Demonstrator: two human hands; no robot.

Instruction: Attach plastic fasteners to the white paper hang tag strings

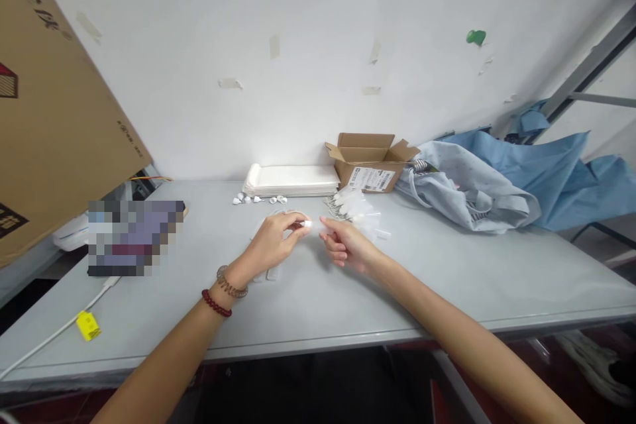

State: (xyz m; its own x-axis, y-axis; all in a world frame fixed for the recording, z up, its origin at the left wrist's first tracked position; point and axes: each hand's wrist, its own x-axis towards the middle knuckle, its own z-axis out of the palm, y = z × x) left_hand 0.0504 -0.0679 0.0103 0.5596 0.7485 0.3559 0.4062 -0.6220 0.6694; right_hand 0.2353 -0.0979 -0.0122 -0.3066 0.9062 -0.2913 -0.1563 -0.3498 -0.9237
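Your left hand [275, 238] pinches a small, rounded white plastic piece [307, 223] in its fingertips above the smooth grey table [447, 278], probably so its end is exposed toward your right hand [350, 246]. Your right fingers curl in just beside it, thumb near forefinger, though I cannot tell whether they grip anything pale there. Small white plastic caps [257, 199] and a fanned heap of clear plastic strips with white ends [366, 217] lie behind your hands, likely for easy reach, before the open brown cardboard box [393, 179].
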